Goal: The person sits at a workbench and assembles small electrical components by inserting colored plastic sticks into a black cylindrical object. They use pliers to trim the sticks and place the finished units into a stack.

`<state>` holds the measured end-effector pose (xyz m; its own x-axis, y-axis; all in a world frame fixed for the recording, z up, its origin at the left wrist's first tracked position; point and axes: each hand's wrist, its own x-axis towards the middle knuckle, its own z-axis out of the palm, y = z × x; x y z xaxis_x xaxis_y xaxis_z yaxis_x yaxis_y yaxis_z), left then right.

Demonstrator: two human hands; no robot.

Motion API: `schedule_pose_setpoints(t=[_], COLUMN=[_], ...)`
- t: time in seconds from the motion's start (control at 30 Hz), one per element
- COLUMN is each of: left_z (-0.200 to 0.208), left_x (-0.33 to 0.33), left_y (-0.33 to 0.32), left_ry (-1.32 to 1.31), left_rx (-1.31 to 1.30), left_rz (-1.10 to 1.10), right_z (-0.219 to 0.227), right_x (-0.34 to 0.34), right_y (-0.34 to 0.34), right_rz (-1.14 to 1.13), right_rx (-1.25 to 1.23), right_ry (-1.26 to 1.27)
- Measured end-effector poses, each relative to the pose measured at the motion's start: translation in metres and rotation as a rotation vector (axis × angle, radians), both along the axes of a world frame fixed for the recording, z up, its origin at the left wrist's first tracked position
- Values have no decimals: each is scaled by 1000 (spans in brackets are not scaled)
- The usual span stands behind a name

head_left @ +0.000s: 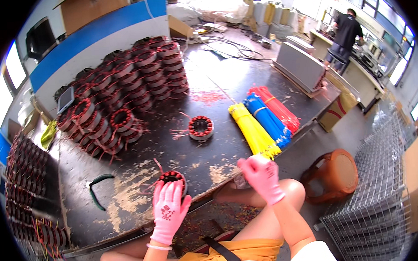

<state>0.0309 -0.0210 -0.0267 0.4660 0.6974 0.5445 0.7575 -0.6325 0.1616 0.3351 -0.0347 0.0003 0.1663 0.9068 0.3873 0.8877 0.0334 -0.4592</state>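
My left hand [169, 212], in a pink glove, lies over the near rim of a motor stator [173, 177] at the table's front edge. Its fingers reach over the ring and the thumb is at the right side, holding it. Red leads stick out from this stator. My right hand [263, 178], also gloved in pink, is closed at the near end of the yellow wire bundle [252, 130]; what its fingers hold, if anything, I cannot make out. Farther back sits a second stator [201, 127] with red leads pointing left.
Stacked stators [135, 75] fill the table's back left; more stand in a pile [25, 187] at far left. Green-handled pliers [98, 190] lie left. Blue [266, 118] and red wire bundles [276, 108] are beside the yellow. A brown stool [336, 175] and wire cage [368, 183] stand right. A person [346, 36] works behind.
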Motion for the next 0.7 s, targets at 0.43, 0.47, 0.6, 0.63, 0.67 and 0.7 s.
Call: schedule_pose_setpoints(t=[0.43, 0.47, 0.6, 0.63, 0.67, 0.7], left_z=[24, 24, 29, 31, 27, 14], left_x=[-19, -25, -13, -7, -4, -1], left_y=[-11, -11, -10, -9, -7, -4], left_ry=[3, -4, -21, -34, 25, -5], left_rx=[-96, -82, -82, -76, -148, -44], left_rz=[-54, -68, 26, 34, 35, 31], right_z=[-35, -35, -31, -28, -23, -17], right_x=[91, 92, 91, 96, 98, 103], right_y=[-20, -20, -24, -29, -36, -46], right_rz=[-226, -227, -221, -168, -184, -187], right_rx=[-287, -307, -252, -255, -264, -221], right_ry=[1001, 949, 852, 881, 930, 955])
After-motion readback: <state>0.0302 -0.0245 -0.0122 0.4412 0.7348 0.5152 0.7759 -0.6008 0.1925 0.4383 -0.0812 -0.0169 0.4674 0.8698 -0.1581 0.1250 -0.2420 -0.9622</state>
